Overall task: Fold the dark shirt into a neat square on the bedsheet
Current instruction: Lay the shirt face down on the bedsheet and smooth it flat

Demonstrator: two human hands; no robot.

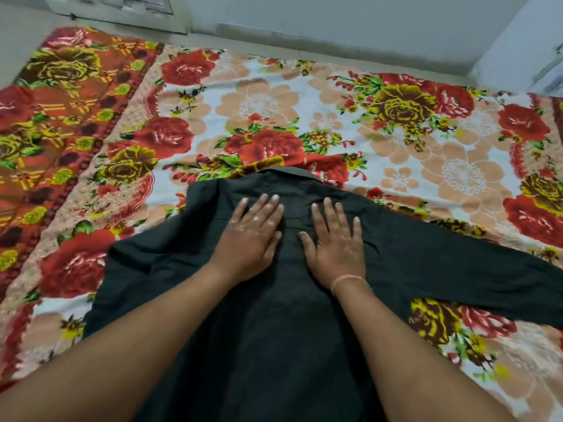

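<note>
**Palms flat on chest, sleeves not yet folded**

Spread face-up on the floral bedsheet (268, 95): the dark shirt (274, 330), collar at the far end, hem toward the body, long axis running straight away from the wearer. At left, the left sleeve (143, 269) crumpled and drawn in close beside the torso panel. Next, the left hand (253, 233), flat and wide, fingers spread, gripping nothing, pressing the chest just below the collar (292, 175). Just beside it across the placket, the right hand (335, 239), likewise splayed and empty-palmed, a thin thread at the wrist. Farthest right, the right sleeve (472, 269) stretched long, crosswise to the shirt's axis, reaching well out from the right hand. Likely still smoothing; right sleeve nearer the right hand, probably first to come in.
</note>
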